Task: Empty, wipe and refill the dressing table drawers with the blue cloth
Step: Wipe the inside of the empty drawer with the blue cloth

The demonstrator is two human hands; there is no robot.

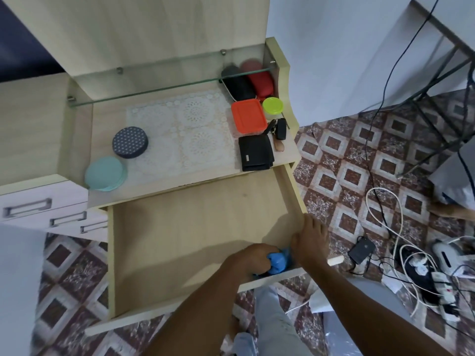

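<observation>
Emptied pale wooden drawer [180, 240] is being wiped, lower right: left hand [253, 258] gripping crumpled blue cloth [279, 260], right hand [309, 242] resting open-fingered on its corner; refilling remains.

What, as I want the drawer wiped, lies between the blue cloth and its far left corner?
Nothing visible: the left hand grips the blue cloth in the near right corner of the drawer, whose floor beyond is bare. The right hand rests beside it.
</observation>
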